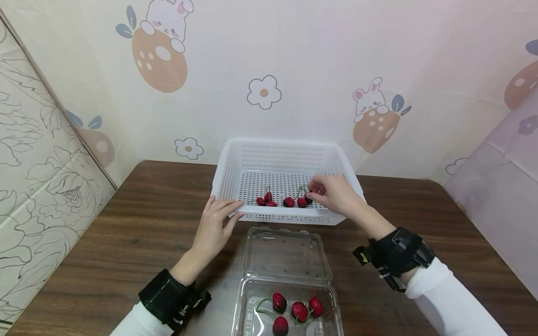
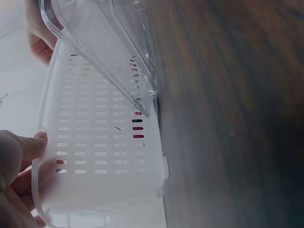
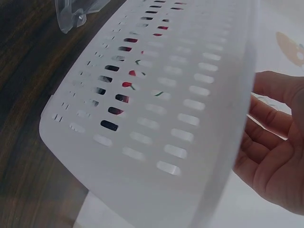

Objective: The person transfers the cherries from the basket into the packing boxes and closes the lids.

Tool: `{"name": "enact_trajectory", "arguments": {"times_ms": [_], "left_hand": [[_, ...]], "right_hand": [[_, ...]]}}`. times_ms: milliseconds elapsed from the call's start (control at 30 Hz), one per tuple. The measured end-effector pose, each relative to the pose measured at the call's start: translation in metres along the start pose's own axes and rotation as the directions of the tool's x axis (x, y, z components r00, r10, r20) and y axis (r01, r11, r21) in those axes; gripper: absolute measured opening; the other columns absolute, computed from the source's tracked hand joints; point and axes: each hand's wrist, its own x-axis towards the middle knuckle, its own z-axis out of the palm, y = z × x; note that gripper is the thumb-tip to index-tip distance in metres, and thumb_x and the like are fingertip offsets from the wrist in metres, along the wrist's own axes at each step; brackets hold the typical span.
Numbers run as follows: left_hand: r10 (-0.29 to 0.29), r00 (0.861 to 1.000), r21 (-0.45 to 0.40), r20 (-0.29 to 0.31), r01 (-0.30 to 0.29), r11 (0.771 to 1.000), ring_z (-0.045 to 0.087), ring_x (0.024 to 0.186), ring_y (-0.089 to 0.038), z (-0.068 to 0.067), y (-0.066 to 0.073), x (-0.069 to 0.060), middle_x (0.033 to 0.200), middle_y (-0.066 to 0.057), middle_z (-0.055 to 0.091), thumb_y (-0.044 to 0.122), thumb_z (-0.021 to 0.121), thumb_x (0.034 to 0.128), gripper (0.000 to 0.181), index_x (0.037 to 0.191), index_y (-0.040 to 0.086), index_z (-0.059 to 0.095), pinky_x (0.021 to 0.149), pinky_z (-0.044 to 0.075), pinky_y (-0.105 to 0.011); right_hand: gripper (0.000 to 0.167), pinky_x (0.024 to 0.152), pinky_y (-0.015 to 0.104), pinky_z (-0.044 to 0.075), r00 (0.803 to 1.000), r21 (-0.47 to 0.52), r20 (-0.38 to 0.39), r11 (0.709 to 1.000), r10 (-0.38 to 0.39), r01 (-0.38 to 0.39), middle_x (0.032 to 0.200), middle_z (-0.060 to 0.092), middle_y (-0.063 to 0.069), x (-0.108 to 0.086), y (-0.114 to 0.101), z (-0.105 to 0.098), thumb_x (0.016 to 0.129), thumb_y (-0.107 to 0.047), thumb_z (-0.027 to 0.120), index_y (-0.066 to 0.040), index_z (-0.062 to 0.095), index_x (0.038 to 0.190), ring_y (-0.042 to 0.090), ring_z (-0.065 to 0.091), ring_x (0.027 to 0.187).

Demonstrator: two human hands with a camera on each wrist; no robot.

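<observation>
My left hand (image 1: pixel 213 226) grips the near-left rim of a white perforated basket (image 1: pixel 273 212), thumb outside and fingers over the edge. The left wrist view also shows this hand (image 2: pixel 16 175) on the rim. Inside the basket, red cherries (image 1: pixel 288 202) with green stems lie along the near side. My right hand (image 1: pixel 338 196) reaches in over the right part, fingers bent, thumb and index tips at a dark cherry (image 1: pixel 308 199); whether they pinch it cannot be told. In the right wrist view the basket wall partly hides the bent fingers of this hand (image 3: pixel 278 137).
An open clear plastic clamshell box (image 1: pixel 287 280) lies on the brown wooden table (image 1: pixel 168 210) in front of the basket, several cherries (image 1: pixel 280 325) in its near half. A patterned wall covering (image 1: pixel 311 56) rises behind the basket.
</observation>
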Motion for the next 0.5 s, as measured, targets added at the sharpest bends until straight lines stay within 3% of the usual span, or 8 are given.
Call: {"name": "enact_trajectory", "arguments": {"times_ms": [500], "left_hand": [[-0.010, 1.000, -0.007, 0.007, 0.010, 1.000, 0.056, 0.093, -0.021, -0.001, 0.000, 0.000, 0.095, -0.006, 0.063, 0.005, 0.069, 0.0755, 0.027, 0.103, 0.006, 0.066, 0.101, 0.020, -0.050]], "right_hand": [[0.018, 0.064, 0.034, 0.045, 0.987, -0.026, 0.094, 0.991, 0.132, -0.130, 0.075, 0.060, 0.007, 0.021, 0.011, 0.015, 0.079, -0.012, 0.065, 0.001, 0.062, 0.091, 0.020, 0.054, 0.070]]}}
